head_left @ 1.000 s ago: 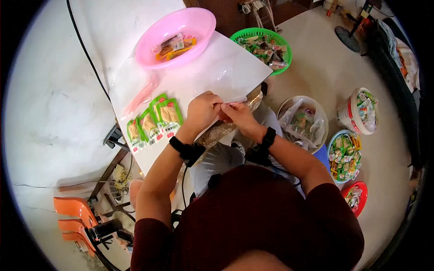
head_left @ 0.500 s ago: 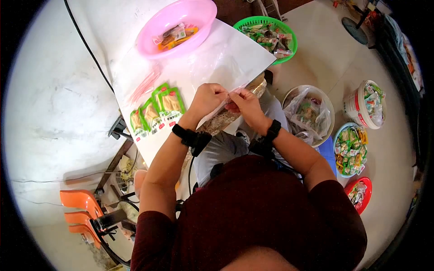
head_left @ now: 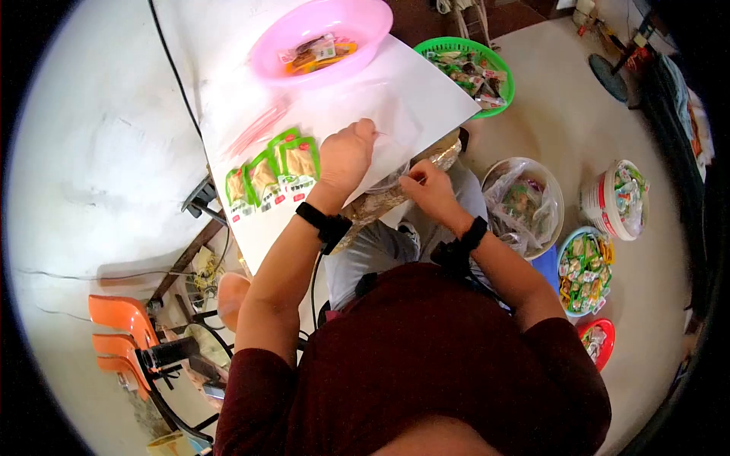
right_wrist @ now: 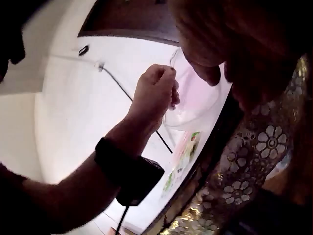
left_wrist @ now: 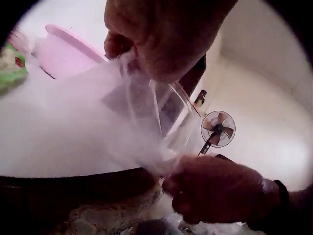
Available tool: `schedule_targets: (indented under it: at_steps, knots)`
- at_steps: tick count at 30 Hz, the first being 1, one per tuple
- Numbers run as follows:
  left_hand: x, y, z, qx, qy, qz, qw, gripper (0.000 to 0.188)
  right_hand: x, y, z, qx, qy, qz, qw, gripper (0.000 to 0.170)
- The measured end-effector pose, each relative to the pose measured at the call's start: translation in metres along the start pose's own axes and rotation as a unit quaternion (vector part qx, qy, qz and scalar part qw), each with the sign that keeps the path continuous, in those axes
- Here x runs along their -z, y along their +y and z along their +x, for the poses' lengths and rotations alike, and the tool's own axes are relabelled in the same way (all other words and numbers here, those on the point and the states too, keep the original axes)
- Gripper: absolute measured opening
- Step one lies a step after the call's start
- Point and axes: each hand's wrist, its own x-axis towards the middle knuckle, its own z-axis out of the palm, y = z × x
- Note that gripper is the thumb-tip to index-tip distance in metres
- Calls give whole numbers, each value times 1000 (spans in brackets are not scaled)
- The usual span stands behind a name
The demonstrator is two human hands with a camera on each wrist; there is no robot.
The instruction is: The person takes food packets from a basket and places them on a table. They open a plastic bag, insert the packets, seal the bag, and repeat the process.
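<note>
A clear plastic bag (left_wrist: 120, 110) is stretched between both hands at the near edge of the white table (head_left: 445, 95). My left hand (head_left: 348, 157) pinches its upper part, raised over the tabletop. Lower and to the right, my right hand (head_left: 433, 195) pinches another edge of the film, as the left wrist view shows best. To the left of the left hand lie several green-edged food packets (head_left: 262, 175) in an overlapping row. Thin pink strips (head_left: 260, 128) are bunched just behind those packets.
A pink basin (head_left: 369, 34) holding packets stands at the table's back. On the floor to the right are a green basket (head_left: 508, 93), a bag-lined tub (head_left: 559, 216), a white bucket (head_left: 595, 199), a blue basin (head_left: 563, 266) and a red basin (head_left: 608, 346). Orange stools (head_left: 122, 315) stand lower left.
The hands, fingertips together earlier, have moved apart. The left hand is raised toward the table's back, the right hand lower, with the film spread between them. The head view has shifted slightly.
</note>
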Motion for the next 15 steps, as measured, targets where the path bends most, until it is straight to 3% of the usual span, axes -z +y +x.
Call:
schedule_targets:
  at_steps: [2, 5, 6, 9, 10, 13, 14, 15]
  knots:
    - [7, -1, -3, -71, 4, 41, 997, 15, 2, -14, -4, 152, 163, -141, 965, 36]
    - [8, 4, -10, -148, 15, 65, 987, 13, 12, -46, -2, 347, 253, -267, 863, 50]
    - [6, 6, -11, -165, 15, 63, 984, 12, 10, -56, -1, 360, 254, -273, 855, 41]
    - [9, 8, -18, -190, 24, 73, 979, 11, 12, -48, 11, 359, 123, -382, 843, 22]
    - [11, 5, -20, -196, 29, 79, 977, 11, 12, -42, 16, 363, 99, -356, 856, 8]
    - [19, -12, -33, -153, 32, 123, 980, 11, 11, -18, 23, 343, 96, -323, 877, 7]
    - [23, -21, -39, -96, -27, 105, 989, 20, 12, -15, 23, 337, 90, -330, 877, 6]
    - [29, -32, -46, -53, 1, 62, 997, 26, 13, -14, 22, 330, 86, -337, 877, 6]
